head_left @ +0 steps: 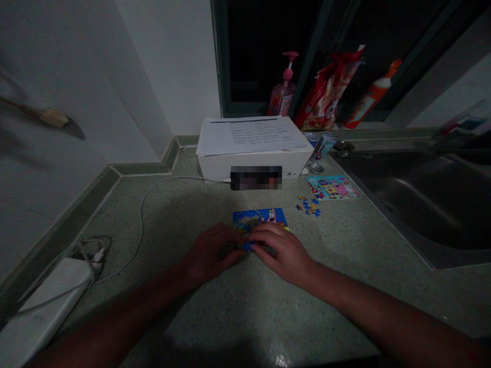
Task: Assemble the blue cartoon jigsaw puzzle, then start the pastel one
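Broadly, my remote view shows a speckled green countertop (337, 291) with a stainless steel sink (414, 204) to the right of a white box (249, 166), the reference point here. Behind the white box stand a pump soap bottle (282, 93), a red snack bag (326, 94) and an orange bottle (370, 97). Printed sheets (249, 135) lie on top of it, and a drink can (324, 145) stands just beside its right end. A white cable (141, 225) runs from its front to a white power strip (42, 306). In front of it lies a blue jigsaw puzzle (261, 217), with a picture card (333, 187) and loose puzzle pieces (307, 206) further right. My left hand (213, 253) and right hand (282, 248) are curled narrowly, side by side. Their fingers (261, 235) rest on the puzzle's near edge; I cannot tell whether either holds a piece.
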`<state>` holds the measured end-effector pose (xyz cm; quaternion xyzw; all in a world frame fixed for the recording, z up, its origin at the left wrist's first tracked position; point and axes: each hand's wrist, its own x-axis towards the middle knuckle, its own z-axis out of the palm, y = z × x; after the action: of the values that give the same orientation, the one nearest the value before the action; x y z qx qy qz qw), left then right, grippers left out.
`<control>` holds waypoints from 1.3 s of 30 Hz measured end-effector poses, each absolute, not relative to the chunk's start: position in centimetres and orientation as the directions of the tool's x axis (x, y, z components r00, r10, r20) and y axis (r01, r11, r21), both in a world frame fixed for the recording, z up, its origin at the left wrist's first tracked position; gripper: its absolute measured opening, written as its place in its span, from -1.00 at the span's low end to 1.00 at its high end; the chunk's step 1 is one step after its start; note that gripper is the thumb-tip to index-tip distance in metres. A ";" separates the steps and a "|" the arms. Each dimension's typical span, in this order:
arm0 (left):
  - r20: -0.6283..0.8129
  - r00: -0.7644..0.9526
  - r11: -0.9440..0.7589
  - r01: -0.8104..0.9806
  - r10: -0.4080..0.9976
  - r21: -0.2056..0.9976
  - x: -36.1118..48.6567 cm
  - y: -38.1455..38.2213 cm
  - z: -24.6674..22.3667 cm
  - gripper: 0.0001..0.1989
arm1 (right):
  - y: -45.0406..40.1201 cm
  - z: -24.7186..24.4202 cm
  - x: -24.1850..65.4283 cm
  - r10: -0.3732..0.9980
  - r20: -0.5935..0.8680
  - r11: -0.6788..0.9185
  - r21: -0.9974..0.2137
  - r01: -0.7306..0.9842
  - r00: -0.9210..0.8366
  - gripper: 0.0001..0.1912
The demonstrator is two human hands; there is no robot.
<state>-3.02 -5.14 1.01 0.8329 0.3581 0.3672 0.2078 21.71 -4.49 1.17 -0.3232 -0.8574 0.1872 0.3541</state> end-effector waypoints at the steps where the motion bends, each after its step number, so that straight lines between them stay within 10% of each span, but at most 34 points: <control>1: 0.454 0.466 -0.645 0.445 0.759 0.622 -3.0 -5.2 1.0 -0.87 | -4.5 1.2 21.7 0.690 0.487 0.718 -0.555 0.420 -0.535 -0.81; 39: 0.469 0.413 -0.624 0.561 0.781 0.544 -3.3 -5.0 1.1 -0.85 | -3.8 1.6 21.3 0.730 0.484 0.681 -0.582 0.444 -0.484 -0.80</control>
<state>-3.30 -5.00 1.10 0.8264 0.4060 0.3590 0.1527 21.33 -3.79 1.57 -0.3497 -0.8393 0.1933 0.3686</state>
